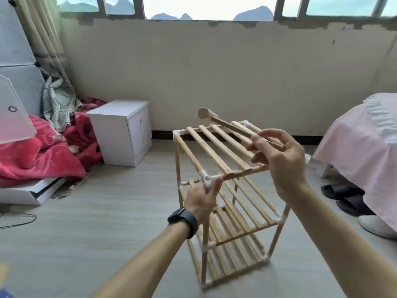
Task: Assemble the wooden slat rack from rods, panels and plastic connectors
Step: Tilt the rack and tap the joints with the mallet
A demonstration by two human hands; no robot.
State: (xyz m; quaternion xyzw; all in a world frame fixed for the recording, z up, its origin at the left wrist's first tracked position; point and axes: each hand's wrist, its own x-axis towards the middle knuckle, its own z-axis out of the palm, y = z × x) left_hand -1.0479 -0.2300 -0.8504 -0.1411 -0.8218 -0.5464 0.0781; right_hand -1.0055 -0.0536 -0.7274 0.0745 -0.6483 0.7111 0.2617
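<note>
A wooden slat rack [227, 224] with three slatted tiers stands on the floor in the middle. Its top slat panel [217, 148] sits tilted. My left hand [204, 201] grips the upright rod just under the white plastic connector [207, 178] at the near left top corner. My right hand [279, 160] holds the handle of a small wooden mallet [207, 114] above the top panel, near its right side. The mallet's round head points away to the upper left. More white connectors join the other corners.
A white two-drawer cabinet [122, 130] stands to the left by the wall. Red blankets [38, 151] and a white box [25, 194] lie at far left. A pink-covered bed [365, 147], black slippers [343, 196] and a white shoe [378, 225] are on the right.
</note>
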